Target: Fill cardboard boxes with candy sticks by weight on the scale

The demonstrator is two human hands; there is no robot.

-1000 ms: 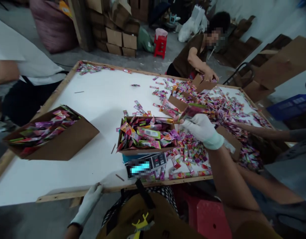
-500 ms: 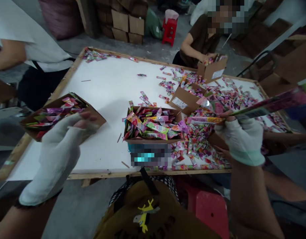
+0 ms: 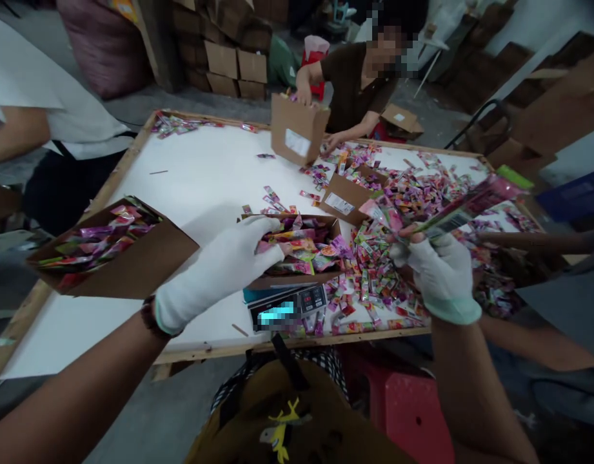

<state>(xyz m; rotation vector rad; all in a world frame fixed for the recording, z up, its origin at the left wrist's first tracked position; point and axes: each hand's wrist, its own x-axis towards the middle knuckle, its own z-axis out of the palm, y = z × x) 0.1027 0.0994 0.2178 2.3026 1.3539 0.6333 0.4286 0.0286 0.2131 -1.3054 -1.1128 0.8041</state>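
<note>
My left hand (image 3: 229, 267), in a white glove, reaches over the left edge of a cardboard box (image 3: 297, 281) full of small candy packets (image 3: 304, 245). Its thumb and fingers are apart at the packets. That box sits on a digital scale (image 3: 287, 312) with a lit display, which is blurred out. My right hand (image 3: 439, 267), also gloved, is closed on several candy packets (image 3: 471, 205), long and shiny, pink and green, raised above the table. A second filled box (image 3: 132, 261) stands tilted at the left, behind my left forearm.
Loose packets (image 3: 417, 183) cover the right side of the white table (image 3: 204, 167), which has a wooden rim. Across it a co-worker (image 3: 349, 84) holds a box (image 3: 299, 132). Another person (image 3: 40, 96) is at the left. An open box (image 3: 347, 196) lies among the packets.
My left hand has moved right, from the left box to the box on the scale. My right hand still holds its packets, slightly further left. The co-worker's box has moved left.
</note>
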